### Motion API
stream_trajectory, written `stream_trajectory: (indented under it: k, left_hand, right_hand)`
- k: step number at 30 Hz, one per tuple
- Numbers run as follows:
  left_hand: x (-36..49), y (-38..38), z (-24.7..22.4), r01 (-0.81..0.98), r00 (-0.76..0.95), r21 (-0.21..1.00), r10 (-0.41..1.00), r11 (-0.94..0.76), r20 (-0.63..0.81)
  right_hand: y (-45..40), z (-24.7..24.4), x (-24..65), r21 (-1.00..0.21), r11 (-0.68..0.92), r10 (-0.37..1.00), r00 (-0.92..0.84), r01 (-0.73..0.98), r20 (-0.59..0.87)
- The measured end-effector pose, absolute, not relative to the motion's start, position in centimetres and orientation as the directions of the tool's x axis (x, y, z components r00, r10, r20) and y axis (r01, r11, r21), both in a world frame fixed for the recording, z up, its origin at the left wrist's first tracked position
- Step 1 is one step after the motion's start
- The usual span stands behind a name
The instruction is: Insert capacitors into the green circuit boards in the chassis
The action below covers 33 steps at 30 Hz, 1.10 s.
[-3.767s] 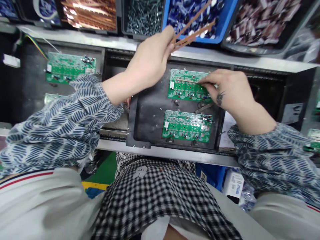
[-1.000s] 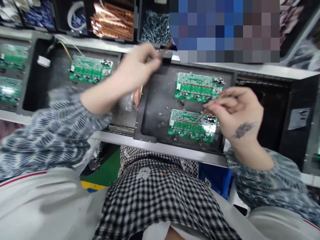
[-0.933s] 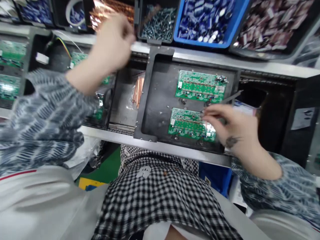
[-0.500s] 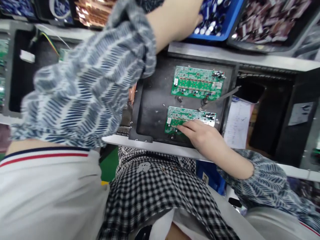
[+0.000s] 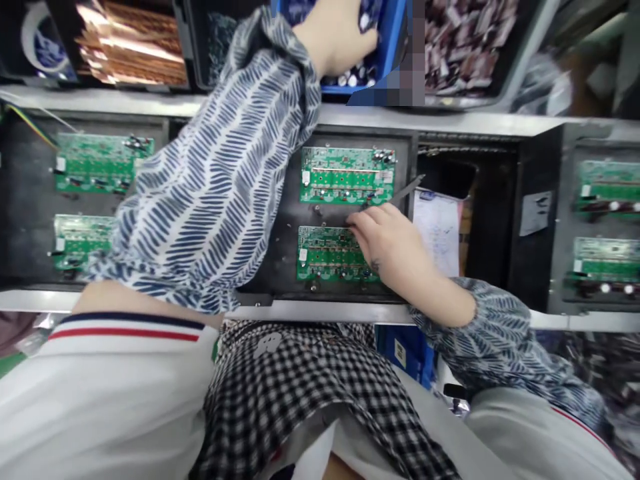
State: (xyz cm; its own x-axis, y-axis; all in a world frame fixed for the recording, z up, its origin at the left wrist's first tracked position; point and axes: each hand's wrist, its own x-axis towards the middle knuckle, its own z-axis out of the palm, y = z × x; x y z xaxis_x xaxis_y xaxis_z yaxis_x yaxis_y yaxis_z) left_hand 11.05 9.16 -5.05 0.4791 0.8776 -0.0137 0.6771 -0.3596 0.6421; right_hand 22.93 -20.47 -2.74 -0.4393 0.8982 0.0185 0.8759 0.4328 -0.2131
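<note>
My left hand (image 5: 336,32) reaches up into the blue bin (image 5: 393,47) of small capacitors, its fingers down among the parts; whether it holds any is hidden. My right hand (image 5: 393,243) rests on the right end of the near green circuit board (image 5: 325,255) in the black carrier tray (image 5: 283,253), fingertips touching the board's top edge. A second green circuit board (image 5: 346,175) lies just beyond it in the same tray. A thin metal strip (image 5: 406,191) leans at the tray's right side.
Black bins hold copper strips (image 5: 131,43), grey screws (image 5: 220,40) and dark red parts (image 5: 465,40) along the back shelf. Carrier trays with green boards sit at the left (image 5: 97,162) and right (image 5: 607,190). A paper sheet (image 5: 436,223) hangs right of the middle tray.
My left hand let go of the copper strips and swung up into the blue bin. My right hand came down from the far board onto the near board.
</note>
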Motion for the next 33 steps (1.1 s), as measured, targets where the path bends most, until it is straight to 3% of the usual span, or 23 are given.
stream_trajectory:
  k: [5, 11, 19, 25, 29, 31, 33]
  left_hand:
    - [10.5, 8.2, -4.8, 0.757, 0.488, 0.518, 0.872, -0.397, -0.044]
    - [10.6, 8.4, -5.1, 0.77, 0.49, 0.478, 0.871, -0.422, -0.021]
    - [9.2, 9.7, -3.6, 0.709, 0.577, 0.467, 0.815, -0.529, 0.048]
    - [8.0, 8.5, -1.1, 0.517, 0.572, 0.696, 0.806, -0.499, 0.153]
    - [7.6, 2.1, 0.8, 0.383, 0.738, 0.794, 0.674, -0.471, 0.044]
    - [7.0, -2.8, 1.4, 0.334, 0.823, 0.891, 0.555, -0.308, -0.117]
    - [6.2, -7.8, 1.6, 0.315, 0.841, 0.949, 0.464, -0.003, -0.278]
  right_hand:
    - [-23.5, -0.2, 25.4, -0.239, 0.384, 0.923, -0.366, 0.892, 0.118]
    - [-26.7, -1.8, 27.8, -0.235, 0.329, 0.943, -0.306, 0.915, 0.13]
    - [-27.2, -1.6, 27.6, -0.262, 0.289, 0.936, -0.215, 0.921, 0.279]
    - [-24.5, -0.9, 28.0, -0.304, 0.32, 0.903, -0.193, 0.897, 0.384]
    - [-20.8, 1.6, 28.2, -0.333, 0.369, 0.882, -0.215, 0.868, 0.419]
    - [-19.3, 2.4, 28.0, -0.346, 0.464, 0.863, -0.328, 0.815, 0.384]
    - [-18.6, 2.8, 27.6, -0.376, 0.593, 0.802, -0.478, 0.712, 0.358]
